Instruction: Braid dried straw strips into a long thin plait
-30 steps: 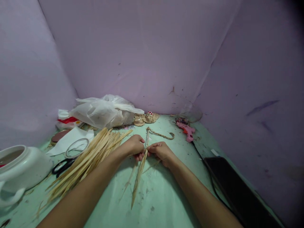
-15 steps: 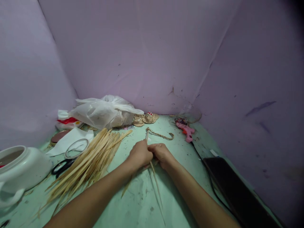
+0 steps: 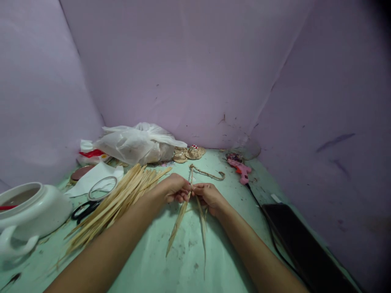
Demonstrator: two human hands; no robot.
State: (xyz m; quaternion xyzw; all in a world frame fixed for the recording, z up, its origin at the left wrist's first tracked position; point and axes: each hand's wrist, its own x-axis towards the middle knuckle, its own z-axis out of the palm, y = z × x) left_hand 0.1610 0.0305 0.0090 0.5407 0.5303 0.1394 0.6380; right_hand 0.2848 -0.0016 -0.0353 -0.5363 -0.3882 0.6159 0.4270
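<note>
My left hand (image 3: 174, 189) and my right hand (image 3: 207, 194) meet at the middle of the green table (image 3: 183, 260), fingers pinched on a braided straw cord (image 3: 207, 174) that runs away from them and curls to the right. Loose dry straw strips (image 3: 179, 221) hang from the pinch toward me, one under each hand. A pile of straw strips (image 3: 119, 199) lies just left of my left forearm.
Black scissors (image 3: 84, 210) and a wire ring (image 3: 100, 188) on white paper lie left of the pile. A white pot (image 3: 27, 211) stands far left. A plastic bag (image 3: 137, 142), woven pieces (image 3: 189, 153), a pink glue gun (image 3: 241, 169) and a dark flat slab (image 3: 299, 240) ring the table.
My left hand swung over toward the right hand, then drew back left. The hanging strips shifted and now spread into two strands. The view moved slightly.
</note>
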